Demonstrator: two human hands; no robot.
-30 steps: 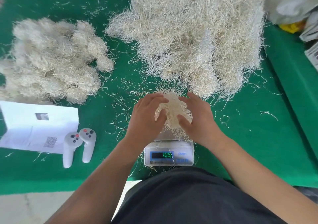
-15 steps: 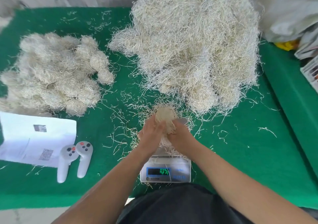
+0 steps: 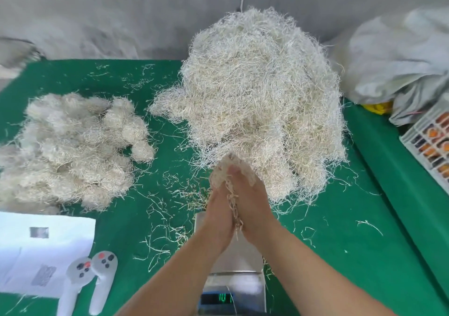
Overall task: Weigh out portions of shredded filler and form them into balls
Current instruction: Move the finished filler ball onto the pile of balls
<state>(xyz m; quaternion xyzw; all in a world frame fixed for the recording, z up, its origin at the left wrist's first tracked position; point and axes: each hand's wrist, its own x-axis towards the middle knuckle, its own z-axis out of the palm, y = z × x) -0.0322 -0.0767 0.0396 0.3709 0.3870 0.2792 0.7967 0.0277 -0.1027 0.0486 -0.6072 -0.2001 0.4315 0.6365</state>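
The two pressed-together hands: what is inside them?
Between the left hand and right hand sits a pale wad of shredded filler, bulging past the fingertips, strands trailing at the wrists. Its middle is covered by the palms.

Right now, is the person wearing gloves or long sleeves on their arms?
No. Both hands, the left hand and the right hand, are bare, with no gloves. Both forearms are bare too, with no sleeves reaching into view. I can see no watch, ring or bracelet on them.
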